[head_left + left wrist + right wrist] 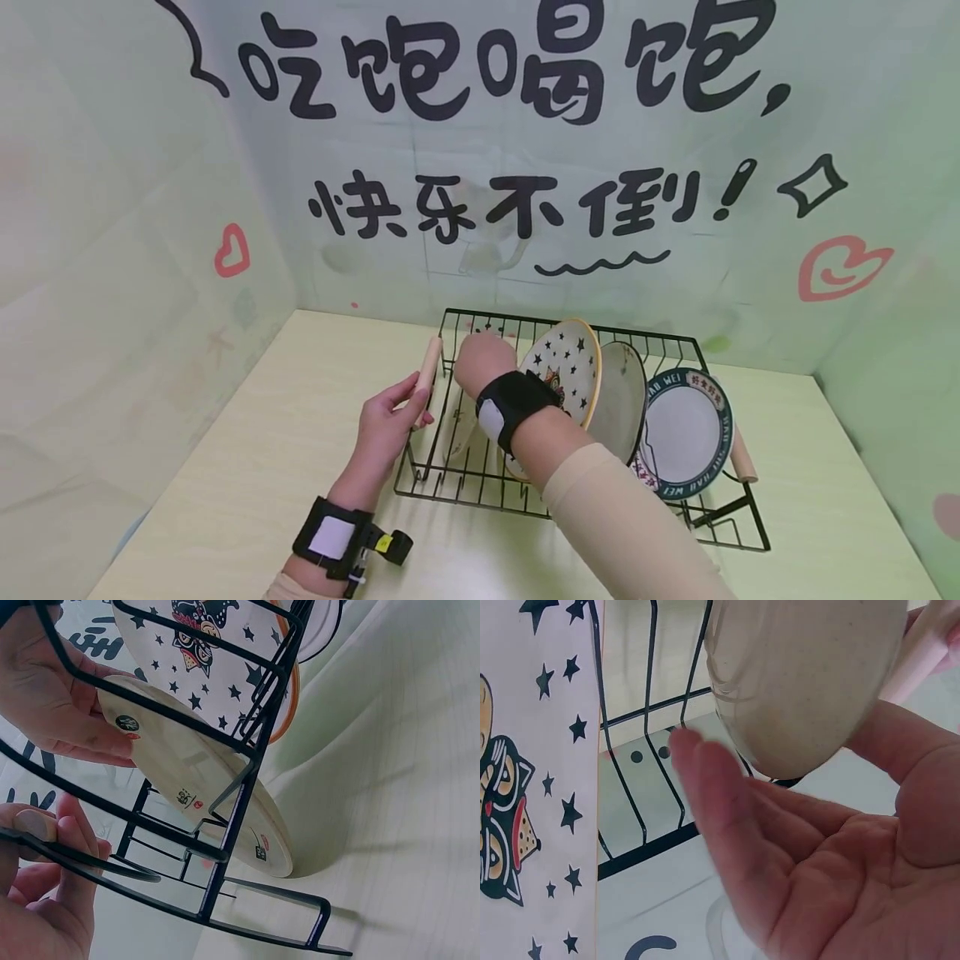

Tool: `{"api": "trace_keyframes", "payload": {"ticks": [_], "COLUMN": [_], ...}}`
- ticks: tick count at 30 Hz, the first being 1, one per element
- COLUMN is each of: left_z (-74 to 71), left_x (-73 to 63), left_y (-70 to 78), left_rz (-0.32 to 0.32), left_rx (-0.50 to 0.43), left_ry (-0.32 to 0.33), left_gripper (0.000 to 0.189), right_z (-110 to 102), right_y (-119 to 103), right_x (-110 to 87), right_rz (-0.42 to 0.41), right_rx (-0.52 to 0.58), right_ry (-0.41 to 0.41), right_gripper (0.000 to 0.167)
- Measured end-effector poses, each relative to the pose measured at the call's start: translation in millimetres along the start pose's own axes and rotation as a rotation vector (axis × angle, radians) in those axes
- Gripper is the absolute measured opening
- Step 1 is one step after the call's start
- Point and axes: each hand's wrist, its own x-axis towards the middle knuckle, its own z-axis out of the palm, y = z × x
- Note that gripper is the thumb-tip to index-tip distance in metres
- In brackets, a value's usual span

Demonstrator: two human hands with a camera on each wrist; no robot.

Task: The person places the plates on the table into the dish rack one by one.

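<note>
My left hand (386, 417) grips the pale wooden handle (429, 367) at the left end of a black wire dish rack (480, 506). Near the rack's left end, my right hand (483, 362) pinches the edge of a cream plate (180, 765) with small printed characters. That plate leans on edge among the wires. In the head view my right hand and wrist partly cover it. Right of it stands a white plate with black stars and a cartoon animal (558, 354), partly behind my right forearm.
A grey plate with a dark rim (621, 400) and a plate with a blue lettered rim (686, 433) stand farther right in the rack. Another wooden handle (742, 457) is at its right end. A pale printed cloth wall (375, 275) rises behind the table (247, 467).
</note>
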Motion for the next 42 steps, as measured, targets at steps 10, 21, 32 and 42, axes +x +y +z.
{"api": "trace_keyframes", "payload": {"ticks": [10,21,32,42], "left_z": [-4.2,-2.0,0.1,0.1], "left_x": [-0.6,1.8,-1.9,-1.8], "left_y": [-2.0,-1.6,8.2,-2.8], "left_rz": [0.042,0.022,-0.058,0.053], "left_rx": [0.001,0.082,-0.242,0.009], "left_ry": [0.002,0.078,0.034,0.001], "left_gripper": [0.047,0.039,0.038,0.045], "right_z": [15.9,48.7,51.8,65.4], "right_y": [-19.7,-20.0,-20.7,-3.5], "right_x": [-13.4,-58.5,-102.7,-134.2], "right_rz": [-0.082,-0.405,-0.616,-0.7], "right_rx": [-0.243,-0.105,-0.393,-0.416], "right_ry": [0.073,0.284,0.275,0.178], "right_gripper": [0.049,0.059,0.065,0.062]}}
